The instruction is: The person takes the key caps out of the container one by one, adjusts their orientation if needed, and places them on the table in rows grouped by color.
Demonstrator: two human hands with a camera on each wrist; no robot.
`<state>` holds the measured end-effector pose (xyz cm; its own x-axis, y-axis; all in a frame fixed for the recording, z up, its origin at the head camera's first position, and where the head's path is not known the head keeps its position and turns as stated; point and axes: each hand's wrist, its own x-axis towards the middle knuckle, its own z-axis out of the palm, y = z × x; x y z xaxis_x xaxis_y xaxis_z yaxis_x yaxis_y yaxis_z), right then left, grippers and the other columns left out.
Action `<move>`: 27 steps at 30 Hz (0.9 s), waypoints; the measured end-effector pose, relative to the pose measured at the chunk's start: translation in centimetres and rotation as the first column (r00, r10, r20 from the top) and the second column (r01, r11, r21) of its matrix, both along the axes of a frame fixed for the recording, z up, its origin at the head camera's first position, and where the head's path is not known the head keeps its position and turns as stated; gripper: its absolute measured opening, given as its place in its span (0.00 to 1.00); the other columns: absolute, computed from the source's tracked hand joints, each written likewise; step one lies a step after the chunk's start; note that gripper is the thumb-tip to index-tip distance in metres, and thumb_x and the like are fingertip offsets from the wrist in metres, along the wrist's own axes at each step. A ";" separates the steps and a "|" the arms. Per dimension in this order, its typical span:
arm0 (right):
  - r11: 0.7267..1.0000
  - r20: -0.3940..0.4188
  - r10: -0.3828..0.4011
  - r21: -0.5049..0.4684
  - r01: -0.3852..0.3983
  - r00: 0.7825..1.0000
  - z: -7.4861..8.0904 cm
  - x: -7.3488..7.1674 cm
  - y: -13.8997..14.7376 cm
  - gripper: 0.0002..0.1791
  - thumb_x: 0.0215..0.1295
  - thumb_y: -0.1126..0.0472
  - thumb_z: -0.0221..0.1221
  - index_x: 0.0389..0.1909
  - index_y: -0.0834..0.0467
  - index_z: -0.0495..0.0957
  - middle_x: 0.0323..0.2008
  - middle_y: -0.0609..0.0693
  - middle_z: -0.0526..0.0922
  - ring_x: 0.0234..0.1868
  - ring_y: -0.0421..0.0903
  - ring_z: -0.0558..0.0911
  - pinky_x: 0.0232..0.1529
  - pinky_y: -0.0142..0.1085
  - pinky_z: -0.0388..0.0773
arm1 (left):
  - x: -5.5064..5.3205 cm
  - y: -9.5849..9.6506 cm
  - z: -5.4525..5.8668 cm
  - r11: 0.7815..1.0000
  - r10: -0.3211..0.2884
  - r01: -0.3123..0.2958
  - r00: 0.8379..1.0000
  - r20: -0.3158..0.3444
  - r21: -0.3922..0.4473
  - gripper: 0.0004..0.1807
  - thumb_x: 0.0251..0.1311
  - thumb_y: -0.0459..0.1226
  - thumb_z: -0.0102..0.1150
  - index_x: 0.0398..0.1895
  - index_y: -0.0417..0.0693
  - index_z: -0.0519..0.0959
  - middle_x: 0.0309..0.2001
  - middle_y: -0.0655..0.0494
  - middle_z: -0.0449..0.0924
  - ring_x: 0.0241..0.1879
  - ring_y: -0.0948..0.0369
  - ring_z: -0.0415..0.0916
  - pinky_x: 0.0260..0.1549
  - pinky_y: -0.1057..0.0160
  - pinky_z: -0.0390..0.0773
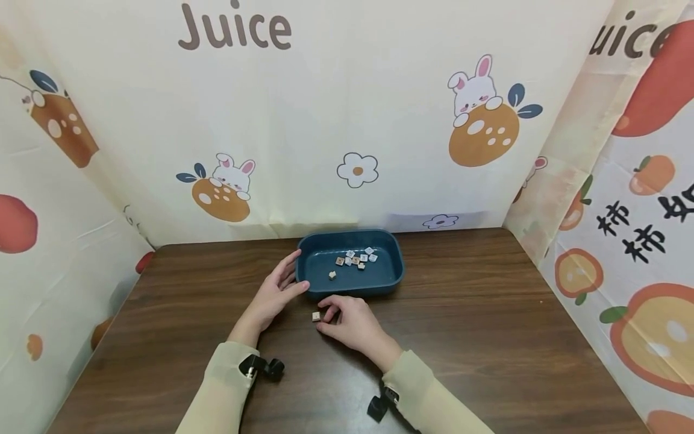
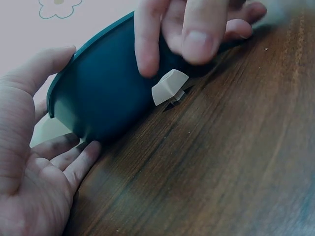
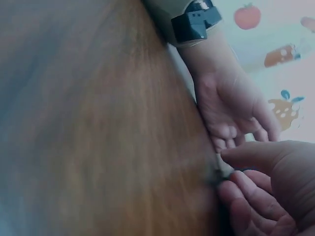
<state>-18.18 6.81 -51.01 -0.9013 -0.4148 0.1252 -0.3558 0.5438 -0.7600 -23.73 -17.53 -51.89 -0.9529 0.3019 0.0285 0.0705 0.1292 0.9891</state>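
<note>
Dark blue, the tray (image 1: 387, 274) sits on the brown table (image 1: 477, 313), with small pieces (image 1: 355, 260) bunched about its middle. One cream piece (image 1: 316, 316) lies loose on the wood, just outside the tray's near wall. The left hand (image 1: 273, 296) is spread, thumb and fingertips touching the tray's left end. In front of the tray, the right hand (image 1: 355, 322) — thumb and forefinger parted, loosely bent — grips nothing, its tips just beside the cream piece.

“Juice” (image 1: 239, 30) marks the back cloth (image 1: 325, 108), “uice” (image 1: 630, 38) the cream side strip (image 1: 577, 126), “柿柿” (image 1: 643, 243) the right-hand cloth (image 1: 640, 271).
</note>
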 end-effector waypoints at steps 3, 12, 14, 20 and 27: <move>0.999 0.004 0.003 0.050 -0.003 1.000 1.2 0.4 0.4 0.21 0.65 0.58 0.79 0.57 0.56 0.87 0.32 0.38 0.85 0.26 0.31 0.79 0.33 0.30 0.81 | 0.0 0.0 -0.2 1.000 0.001 -0.001 1.000 0.006 0.001 0.43 0.78 0.36 0.66 0.89 0.57 0.57 0.86 0.42 0.55 0.83 0.40 0.57 0.77 0.38 0.63; 0.993 -0.101 0.111 0.051 -0.106 0.989 5.1 -1.4 2.1 0.22 0.70 0.58 0.75 0.62 0.57 0.85 0.33 0.39 0.86 0.25 0.35 0.81 0.30 0.31 0.82 | -0.1 -0.1 -0.3 1.000 -0.012 0.012 1.000 -0.023 -0.001 0.43 0.77 0.40 0.67 0.89 0.57 0.57 0.87 0.42 0.54 0.84 0.40 0.56 0.78 0.38 0.61; 0.992 -0.102 0.123 0.022 -0.121 0.987 5.4 -2.8 2.5 0.20 0.72 0.58 0.74 0.61 0.57 0.86 0.33 0.40 0.86 0.26 0.36 0.82 0.30 0.33 0.83 | -0.1 -0.2 -0.3 1.000 -0.012 0.012 1.000 -0.026 -0.006 0.43 0.77 0.40 0.67 0.89 0.57 0.57 0.87 0.42 0.54 0.84 0.39 0.55 0.78 0.38 0.61; 0.998 -0.088 0.067 -0.003 -0.068 0.994 6.0 -6.9 3.5 0.18 0.73 0.56 0.73 0.59 0.58 0.87 0.34 0.41 0.86 0.29 0.42 0.82 0.32 0.37 0.84 | -0.2 -0.2 -0.5 1.000 -0.008 0.008 1.000 -0.019 -0.003 0.42 0.77 0.39 0.67 0.88 0.62 0.58 0.86 0.44 0.56 0.84 0.41 0.56 0.77 0.40 0.63; 0.997 -0.017 0.053 0.063 -0.052 0.998 5.9 -10.2 4.1 0.19 0.73 0.56 0.73 0.60 0.58 0.86 0.35 0.44 0.86 0.33 0.44 0.82 0.37 0.36 0.85 | -0.3 -0.2 -0.6 1.000 -0.008 0.008 1.000 -0.014 -0.007 0.42 0.78 0.40 0.67 0.88 0.64 0.59 0.86 0.44 0.56 0.84 0.42 0.57 0.77 0.41 0.64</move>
<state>-28.36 10.92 -45.06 -0.8756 -0.4692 0.1146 -0.3994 0.5699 -0.7181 -24.08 -17.73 -52.45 -0.9499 0.3101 0.0396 0.0853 0.1352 0.9871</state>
